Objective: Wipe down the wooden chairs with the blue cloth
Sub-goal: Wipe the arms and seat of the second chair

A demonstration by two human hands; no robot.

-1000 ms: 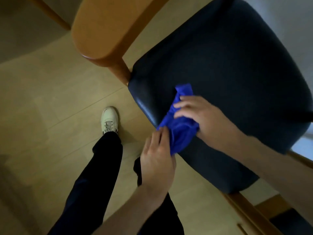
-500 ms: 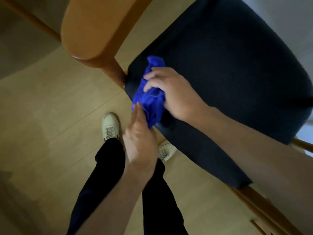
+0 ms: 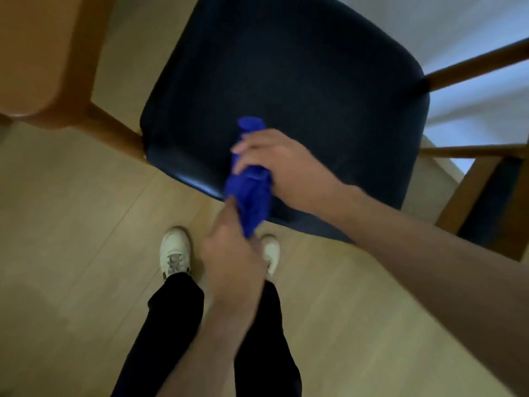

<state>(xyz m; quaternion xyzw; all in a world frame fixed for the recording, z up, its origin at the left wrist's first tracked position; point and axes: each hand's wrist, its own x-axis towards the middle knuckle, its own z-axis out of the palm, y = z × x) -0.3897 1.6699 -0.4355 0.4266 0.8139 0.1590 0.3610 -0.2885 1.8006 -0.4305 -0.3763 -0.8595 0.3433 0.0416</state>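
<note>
so far only the dark seat is under the blue cloth, grasped by the right hand, its tail pinched by the left hand; the wooden frame looks left to do.

This looks like a dining room in a home. Pale wood-look flooring runs under a wooden chair with a dark padded seat, another such chair stands just right of the grip, and a rounded wooden surface sits up-left.
</note>
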